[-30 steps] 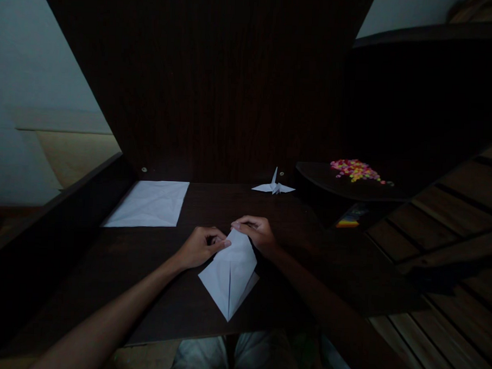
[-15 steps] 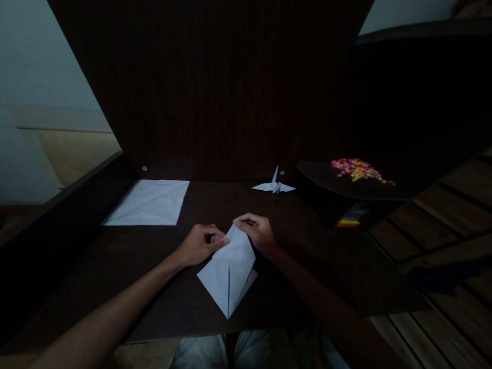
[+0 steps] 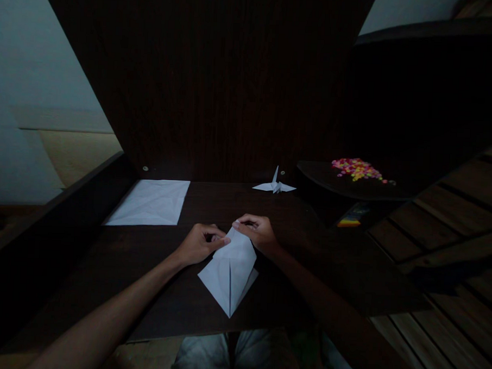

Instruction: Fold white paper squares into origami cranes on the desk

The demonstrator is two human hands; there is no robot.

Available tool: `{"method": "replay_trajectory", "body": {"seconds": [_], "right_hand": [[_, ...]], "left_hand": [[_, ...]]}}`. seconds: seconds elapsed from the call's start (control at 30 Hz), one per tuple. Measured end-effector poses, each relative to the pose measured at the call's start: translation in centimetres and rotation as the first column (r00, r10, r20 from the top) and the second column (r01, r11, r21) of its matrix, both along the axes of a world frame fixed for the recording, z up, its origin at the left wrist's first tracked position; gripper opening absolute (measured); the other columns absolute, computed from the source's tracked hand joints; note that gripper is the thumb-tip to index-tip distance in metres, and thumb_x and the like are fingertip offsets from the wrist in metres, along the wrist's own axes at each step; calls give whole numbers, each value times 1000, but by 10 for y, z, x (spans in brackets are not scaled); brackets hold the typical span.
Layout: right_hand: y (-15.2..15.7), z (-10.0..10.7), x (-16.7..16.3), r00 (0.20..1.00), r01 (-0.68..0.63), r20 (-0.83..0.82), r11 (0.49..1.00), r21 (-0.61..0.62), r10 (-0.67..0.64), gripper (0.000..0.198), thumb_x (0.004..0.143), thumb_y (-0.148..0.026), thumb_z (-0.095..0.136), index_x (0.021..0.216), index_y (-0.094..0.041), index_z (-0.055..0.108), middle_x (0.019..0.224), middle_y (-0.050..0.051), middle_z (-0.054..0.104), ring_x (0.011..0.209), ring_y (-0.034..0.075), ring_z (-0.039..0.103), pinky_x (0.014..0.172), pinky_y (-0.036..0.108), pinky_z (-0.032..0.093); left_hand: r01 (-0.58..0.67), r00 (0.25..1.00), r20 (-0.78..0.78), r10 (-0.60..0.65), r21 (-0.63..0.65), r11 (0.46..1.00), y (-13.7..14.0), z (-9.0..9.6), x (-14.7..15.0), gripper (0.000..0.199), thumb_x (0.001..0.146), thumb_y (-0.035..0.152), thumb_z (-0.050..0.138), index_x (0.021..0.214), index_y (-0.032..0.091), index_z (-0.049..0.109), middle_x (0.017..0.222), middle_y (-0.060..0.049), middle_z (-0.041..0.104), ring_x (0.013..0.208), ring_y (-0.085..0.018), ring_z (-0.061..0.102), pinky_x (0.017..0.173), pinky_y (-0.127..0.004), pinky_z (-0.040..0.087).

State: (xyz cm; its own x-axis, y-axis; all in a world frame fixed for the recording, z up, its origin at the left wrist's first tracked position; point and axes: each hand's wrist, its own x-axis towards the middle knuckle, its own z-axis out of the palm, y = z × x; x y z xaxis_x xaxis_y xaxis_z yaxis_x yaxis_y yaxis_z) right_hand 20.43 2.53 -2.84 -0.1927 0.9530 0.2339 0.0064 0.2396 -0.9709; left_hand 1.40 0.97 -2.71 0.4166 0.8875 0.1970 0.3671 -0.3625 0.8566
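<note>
A partly folded sheet of white paper [image 3: 232, 271] lies on the dark desk in front of me, one pointed corner toward me and a slit down its middle. My left hand [image 3: 201, 243] pinches its upper left edge, thumb on top. At the far tip, my right hand [image 3: 257, 231] grips the paper between thumb and fingers. Some fingertips of both hands are hidden behind the paper. Beyond them, a finished white paper crane [image 3: 275, 187] stands near the back panel.
A flat, creased white sheet [image 3: 151, 202] lies at the back left. Small colourful pieces [image 3: 358, 169] are heaped on a rounded shelf [image 3: 315, 174] at the right, with a yellow-edged item [image 3: 349, 223] below it. A raised side board [image 3: 66, 198] borders the desk's left.
Almost nothing differs. Both hands keep their hold on the folded paper, and the whole view has shifted very slightly.
</note>
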Motion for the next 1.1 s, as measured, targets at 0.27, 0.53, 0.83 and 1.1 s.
{"method": "replay_trajectory", "body": {"seconds": [0.27, 0.53, 0.83, 1.1], "right_hand": [[-2, 0, -1, 1000, 26, 10, 1000, -10, -26, 20, 66, -36, 73, 71, -16, 69, 67, 3, 67, 60, 14, 59, 54, 25, 44], [-3, 4, -3, 999, 31, -9, 999, 9, -31, 17, 66, -33, 73, 68, -16, 69, 67, 4, 67, 59, 14, 58, 51, 24, 43], [-4, 1, -2, 998, 38, 47, 997, 60, -41, 19, 67, -34, 72, 72, -16, 70, 70, 4, 65, 56, 11, 53, 46, 21, 38], [-2, -2, 0, 997, 10, 81, 997, 75, -16, 21, 68, -36, 71, 70, -15, 69, 69, 4, 63, 54, 11, 53, 43, 21, 37]], "left_hand": [[-13, 1000, -18, 13, 12, 1000, 1, -2, -1, 21, 77, 33, 64, 78, 15, 75, 65, -2, 65, 60, -13, 53, 62, -25, 43], [-13, 1000, -28, 14, 12, 1000, 2, -4, -1, 22, 78, 34, 65, 78, 15, 75, 64, -2, 64, 60, -13, 53, 63, -26, 43], [-25, 1000, 3, 25, 6, 1000, 1, -1, -1, 22, 78, 34, 64, 78, 14, 75, 67, -3, 65, 61, -13, 52, 57, -24, 40], [-14, 998, 54, 19, -76, 997, 1, -2, 0, 26, 76, 37, 65, 78, 12, 73, 70, -4, 68, 63, -14, 57, 57, -23, 44]]}}
